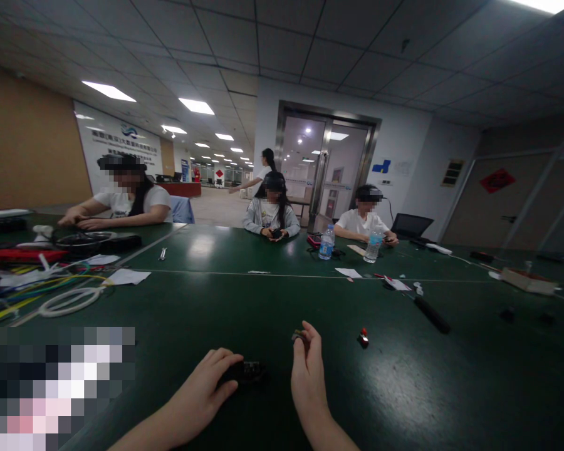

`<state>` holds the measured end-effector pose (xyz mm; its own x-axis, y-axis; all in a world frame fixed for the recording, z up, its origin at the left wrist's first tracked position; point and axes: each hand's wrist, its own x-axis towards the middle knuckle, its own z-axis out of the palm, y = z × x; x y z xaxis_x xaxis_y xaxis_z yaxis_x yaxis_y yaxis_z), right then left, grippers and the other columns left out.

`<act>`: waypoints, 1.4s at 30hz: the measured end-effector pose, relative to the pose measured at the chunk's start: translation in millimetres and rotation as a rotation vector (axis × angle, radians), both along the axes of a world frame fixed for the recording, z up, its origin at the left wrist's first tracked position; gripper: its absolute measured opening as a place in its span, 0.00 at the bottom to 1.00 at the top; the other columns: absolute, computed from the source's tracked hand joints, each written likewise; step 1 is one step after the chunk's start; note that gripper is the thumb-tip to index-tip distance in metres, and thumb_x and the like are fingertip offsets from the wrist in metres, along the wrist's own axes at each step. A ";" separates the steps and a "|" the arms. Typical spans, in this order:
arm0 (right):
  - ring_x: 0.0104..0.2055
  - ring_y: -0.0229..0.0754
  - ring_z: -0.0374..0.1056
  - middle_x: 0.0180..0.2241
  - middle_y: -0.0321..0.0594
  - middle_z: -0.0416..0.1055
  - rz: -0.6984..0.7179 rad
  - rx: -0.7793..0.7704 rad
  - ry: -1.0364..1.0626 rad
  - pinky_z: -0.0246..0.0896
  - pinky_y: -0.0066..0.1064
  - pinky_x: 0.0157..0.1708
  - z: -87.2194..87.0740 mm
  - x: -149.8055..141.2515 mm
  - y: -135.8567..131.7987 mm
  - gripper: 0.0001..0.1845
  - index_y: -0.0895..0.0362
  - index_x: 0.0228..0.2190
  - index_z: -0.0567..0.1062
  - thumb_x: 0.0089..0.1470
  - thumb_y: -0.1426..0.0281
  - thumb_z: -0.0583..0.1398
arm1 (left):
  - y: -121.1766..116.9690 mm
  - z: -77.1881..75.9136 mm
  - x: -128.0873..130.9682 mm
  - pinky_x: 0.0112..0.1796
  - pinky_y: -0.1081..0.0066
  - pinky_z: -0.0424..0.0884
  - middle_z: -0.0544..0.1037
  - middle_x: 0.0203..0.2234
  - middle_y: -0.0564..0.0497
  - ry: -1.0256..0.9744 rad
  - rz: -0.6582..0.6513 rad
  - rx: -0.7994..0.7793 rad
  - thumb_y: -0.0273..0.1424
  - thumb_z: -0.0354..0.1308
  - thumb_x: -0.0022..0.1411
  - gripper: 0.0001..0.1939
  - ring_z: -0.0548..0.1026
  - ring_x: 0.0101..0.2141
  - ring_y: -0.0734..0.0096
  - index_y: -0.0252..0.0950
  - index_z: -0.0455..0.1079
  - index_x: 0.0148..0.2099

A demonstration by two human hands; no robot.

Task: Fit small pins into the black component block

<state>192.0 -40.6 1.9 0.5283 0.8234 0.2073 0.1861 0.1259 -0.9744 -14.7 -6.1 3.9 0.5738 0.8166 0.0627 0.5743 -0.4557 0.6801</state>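
On the dark green tabletop in front of me, my left hand grips a small black device. Fingers and thumb wrap its left end, while the other end, with some lighter detail on top, sticks out to the right; its exact kind is unclear. My right hand is raised just right of it. Thumb and fingers pinch a small flat piece, partly hidden and too small to name. Beyond my right hand lies a small red and silver item, touched by neither hand.
Coiled white cable and coloured wires lie at left, near a paper sheet. Water bottles stand across the table. A black-handled tool and a shallow box are at right. Several people sit or stand beyond.
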 end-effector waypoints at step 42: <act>0.45 0.44 0.63 0.42 0.43 0.67 0.020 -0.030 0.001 0.54 0.35 0.46 -0.6 0.0 0.1 0.26 0.56 0.50 0.60 0.53 0.57 0.49 | -0.1 0.6 0.6 0.49 0.61 0.60 0.66 0.47 0.49 0.020 0.002 0.002 0.33 0.48 0.58 0.19 0.64 0.47 0.62 0.42 0.62 0.53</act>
